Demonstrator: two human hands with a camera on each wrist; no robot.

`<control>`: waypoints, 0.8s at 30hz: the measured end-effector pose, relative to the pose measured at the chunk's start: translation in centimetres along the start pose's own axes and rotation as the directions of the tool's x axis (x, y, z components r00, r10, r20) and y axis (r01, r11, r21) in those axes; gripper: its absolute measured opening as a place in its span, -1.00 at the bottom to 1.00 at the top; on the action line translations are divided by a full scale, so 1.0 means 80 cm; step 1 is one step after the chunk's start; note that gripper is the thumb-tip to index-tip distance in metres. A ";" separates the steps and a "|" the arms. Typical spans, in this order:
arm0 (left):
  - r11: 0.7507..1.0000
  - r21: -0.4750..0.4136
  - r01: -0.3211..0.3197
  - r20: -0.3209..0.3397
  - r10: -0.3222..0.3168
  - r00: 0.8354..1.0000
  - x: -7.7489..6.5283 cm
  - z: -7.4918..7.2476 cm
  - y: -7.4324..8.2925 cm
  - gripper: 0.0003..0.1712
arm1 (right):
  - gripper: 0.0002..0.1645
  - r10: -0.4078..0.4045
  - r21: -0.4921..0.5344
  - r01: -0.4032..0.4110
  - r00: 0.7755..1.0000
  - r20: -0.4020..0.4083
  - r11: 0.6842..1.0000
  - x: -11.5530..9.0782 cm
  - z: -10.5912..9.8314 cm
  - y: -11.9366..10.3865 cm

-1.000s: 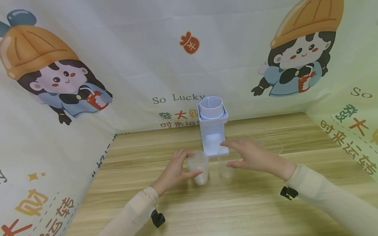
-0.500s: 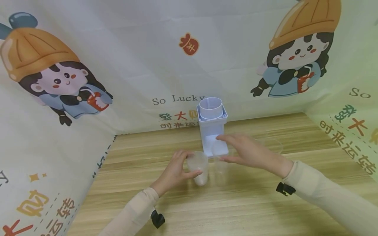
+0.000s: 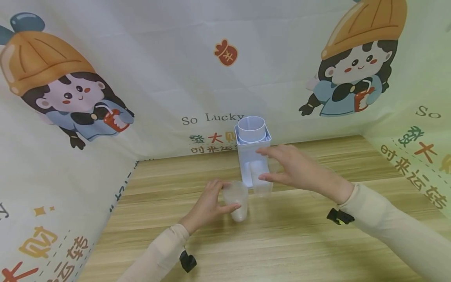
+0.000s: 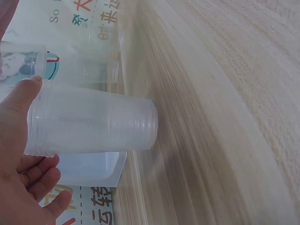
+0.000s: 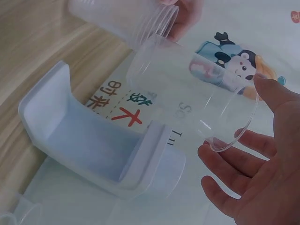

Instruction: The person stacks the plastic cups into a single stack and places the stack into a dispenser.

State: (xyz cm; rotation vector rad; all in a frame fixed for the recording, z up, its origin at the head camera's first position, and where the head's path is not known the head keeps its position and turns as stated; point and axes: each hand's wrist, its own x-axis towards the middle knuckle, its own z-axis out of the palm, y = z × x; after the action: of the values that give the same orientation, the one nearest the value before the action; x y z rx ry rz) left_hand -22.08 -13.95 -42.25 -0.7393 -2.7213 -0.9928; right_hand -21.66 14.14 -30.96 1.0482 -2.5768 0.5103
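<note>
My left hand (image 3: 208, 205) holds a stack of nested clear plastic cups (image 3: 237, 199) near the rim, thumb on one side and fingers on the other. The stack (image 4: 93, 119) stands upright, its base at the wooden tabletop. With thumb and fingertips, my right hand (image 3: 296, 168) grips a single clear plastic cup (image 5: 187, 93) by its rim. That cup is raised, base down, and overlaps the front of a white cup holder (image 3: 243, 154) in the head view. The holder (image 5: 93, 140) has an open front, a flat foot and a round tube at its top.
A see-through plastic piece (image 5: 21, 211) lies at the lower left of the right wrist view. Behind the holder hangs a printed cloth wall (image 3: 158, 78), with more cloth at both sides. The wooden table (image 3: 275, 250) extends toward the front.
My right hand has moved up and slightly left with the single cup, bringing it from beside the stack to in front of the white holder. The left hand and stack have stayed put.
</note>
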 end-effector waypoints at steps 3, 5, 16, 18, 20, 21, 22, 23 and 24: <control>1.000 -0.002 -0.002 -0.002 0.001 1.000 0.000 0.000 -0.001 -0.28 | -0.18 -0.004 0.012 0.004 1.000 -0.003 1.000 0.002 0.000 -0.001; 1.000 -0.003 -0.003 -0.002 0.003 1.000 -0.001 0.000 -0.001 -0.28 | -0.18 -0.018 0.023 0.018 1.000 -0.014 1.000 0.005 0.000 -0.003; 1.000 0.012 -0.022 0.007 0.022 1.000 -0.001 -0.002 -0.001 -0.28 | -0.18 -0.045 0.056 0.047 0.999 -0.027 0.997 0.020 0.001 -0.020; 1.000 0.011 -0.026 0.006 0.025 1.000 -0.001 -0.002 -0.001 -0.28 | -0.19 -0.058 0.066 0.061 0.998 -0.036 0.996 0.024 0.002 -0.023; 1.000 0.012 -0.026 0.008 0.026 1.000 -0.001 -0.003 -0.001 -0.28 | -0.20 -0.065 0.071 0.067 0.997 -0.041 0.995 0.028 0.002 -0.026; 1.000 0.014 -0.026 0.009 0.026 1.000 -0.001 -0.003 -0.001 -0.27 | -0.20 -0.069 0.075 0.072 0.997 -0.042 0.995 0.030 0.003 -0.027; 1.000 0.014 -0.025 0.010 0.025 1.000 -0.001 -0.003 -0.001 -0.27 | -0.20 -0.074 0.077 0.077 0.996 -0.043 0.994 0.031 0.003 -0.029; 1.000 0.014 -0.025 0.012 0.025 1.000 -0.001 -0.003 -0.001 -0.27 | -0.21 -0.079 0.081 0.082 0.996 -0.043 0.993 0.033 0.004 -0.030; 1.000 0.014 -0.024 0.013 0.024 1.000 -0.001 -0.003 -0.001 -0.27 | -0.22 -0.084 0.083 0.087 0.996 -0.044 0.993 0.035 0.005 -0.031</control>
State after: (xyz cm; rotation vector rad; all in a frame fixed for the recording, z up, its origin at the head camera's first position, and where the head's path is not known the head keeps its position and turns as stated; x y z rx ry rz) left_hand -22.06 -14.16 -42.14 -0.7771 -2.7210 -0.9659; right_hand -21.83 10.62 -29.65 1.1582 -2.4822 0.6172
